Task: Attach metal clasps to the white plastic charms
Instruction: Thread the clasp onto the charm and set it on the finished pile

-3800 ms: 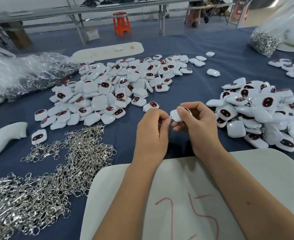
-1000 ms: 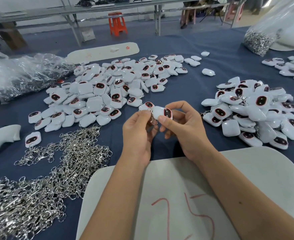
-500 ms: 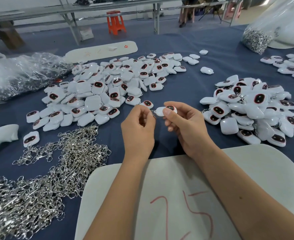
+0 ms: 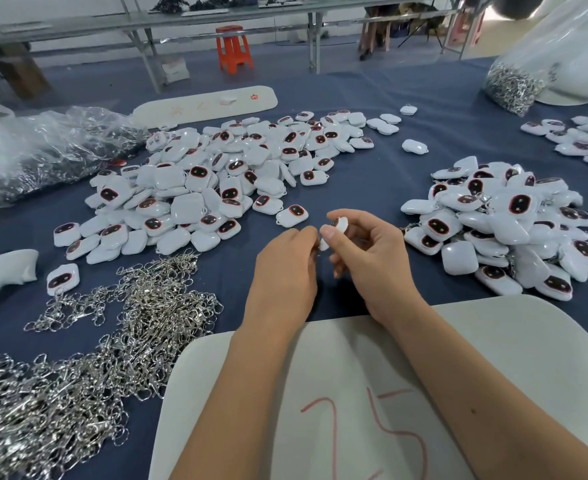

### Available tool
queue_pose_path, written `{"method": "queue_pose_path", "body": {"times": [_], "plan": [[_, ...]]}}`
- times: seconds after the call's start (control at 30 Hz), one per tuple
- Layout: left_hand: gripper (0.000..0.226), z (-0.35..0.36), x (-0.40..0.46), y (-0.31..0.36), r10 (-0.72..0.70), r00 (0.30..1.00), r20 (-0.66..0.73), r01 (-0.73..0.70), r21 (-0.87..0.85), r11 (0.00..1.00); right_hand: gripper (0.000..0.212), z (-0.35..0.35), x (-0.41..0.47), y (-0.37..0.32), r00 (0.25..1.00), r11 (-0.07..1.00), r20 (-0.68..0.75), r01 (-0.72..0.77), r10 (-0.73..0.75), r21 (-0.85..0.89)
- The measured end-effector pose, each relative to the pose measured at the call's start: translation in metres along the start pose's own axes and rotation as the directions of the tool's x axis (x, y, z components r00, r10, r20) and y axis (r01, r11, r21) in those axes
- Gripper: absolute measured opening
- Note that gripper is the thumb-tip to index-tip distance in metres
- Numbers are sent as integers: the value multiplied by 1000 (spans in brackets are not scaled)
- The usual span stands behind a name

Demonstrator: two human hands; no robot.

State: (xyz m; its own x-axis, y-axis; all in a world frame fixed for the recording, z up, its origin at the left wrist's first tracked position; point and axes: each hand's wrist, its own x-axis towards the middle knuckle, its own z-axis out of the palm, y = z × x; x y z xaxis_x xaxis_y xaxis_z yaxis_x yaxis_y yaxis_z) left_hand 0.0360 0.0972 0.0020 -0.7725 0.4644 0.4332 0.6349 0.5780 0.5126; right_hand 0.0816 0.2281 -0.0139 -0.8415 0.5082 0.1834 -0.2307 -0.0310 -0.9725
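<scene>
Head view: the small white plastic charm with a dark oval face sits pinched between my right hand's thumb and forefinger, held up over the blue cloth at the middle of the table. My left hand is curled against its near-left corner, fingertips closed together as if on a metal clasp, though the clasp itself is hidden and I cannot tell whether it is hooked on.

To the right lies a heap of white charms with bits of chain among them, which I judge to be the finished ones. To the far left spreads a larger heap of bare white charms, so most of the work seems still ahead. Near left is the tangled pile of silver metal clasps.

Under my forearms is a pale rounded board with "25" written in red.
</scene>
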Motion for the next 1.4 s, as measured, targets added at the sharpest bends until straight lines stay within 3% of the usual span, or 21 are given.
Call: {"method": "queue_pose_path", "body": {"times": [0.07, 0.13, 0.27, 0.33, 0.4, 0.5, 0.63, 0.73, 0.8, 0.87, 0.97, 1.03, 1.2, 1.4], "plan": [[12, 1, -1, 0, -93, 995, -24, 89, -152, 984, 18, 1, 0, -1, 1000, 1000, -1, 5, -5, 6], [15, 2, 0, 1, -243, 969, -42, 207, -402, 892, 18, 0, 2, -3, 1000, 997, 7, -16, 15, 74], [14, 5, 2, 7, -460, 875, 150, 380, -803, 460, 25, -4, 5, -6, 995, 956, 60, -97, 84, 277], [15, 7, 2, 7, -468, 855, 226, 419, -832, 363, 25, -5, 5, -7, 993, 937, 55, -115, 102, 330], [15, 7, 1, 6, -474, 848, 236, 427, -834, 349, 23, -6, 5, -7, 993, 931, 15, -111, 113, 348], [16, 5, 1, 7, -506, 831, 234, 426, -851, 307, 23, -6, 7, -7, 993, 943, -44, -90, 110, 319], [18, 1, 2, 7, -563, 783, 265, 407, -902, 142, 19, -5, 7, -6, 994, 963, -65, -67, 86, 262], [15, -2, 3, 7, -559, 778, 289, 405, -910, 94, 19, -5, 6, -5, 995, 966, -59, -69, 86, 248], [17, -2, 3, 7, -540, 787, 297, 417, -902, 113, 18, -5, 5, -6, 995, 965, -56, -71, 88, 253], [16, -2, 1, 6, -503, 823, 264, 414, -885, 213, 17, -6, 4, -7, 996, 963, -46, -66, 80, 262], [14, -1, 1, 5, -419, 903, 89, 328, -772, 544, 15, -5, 4, -7, 997, 960, -39, -56, 70, 274], [13, 1, 1, 5, -368, 929, -24, 260, -665, 700, 14, -5, 4, -7, 997, 959, -37, -59, 72, 276], [12, 4, -1, 2, -258, 958, -124, 165, -496, 852, 14, -7, 5, -6, 995, 964, -51, -67, 83, 256], [12, 4, -1, -6, -186, 971, -152, 118, -374, 920, 17, -6, 3, -7, 1000, 982, 0, -25, 25, 190]]}}
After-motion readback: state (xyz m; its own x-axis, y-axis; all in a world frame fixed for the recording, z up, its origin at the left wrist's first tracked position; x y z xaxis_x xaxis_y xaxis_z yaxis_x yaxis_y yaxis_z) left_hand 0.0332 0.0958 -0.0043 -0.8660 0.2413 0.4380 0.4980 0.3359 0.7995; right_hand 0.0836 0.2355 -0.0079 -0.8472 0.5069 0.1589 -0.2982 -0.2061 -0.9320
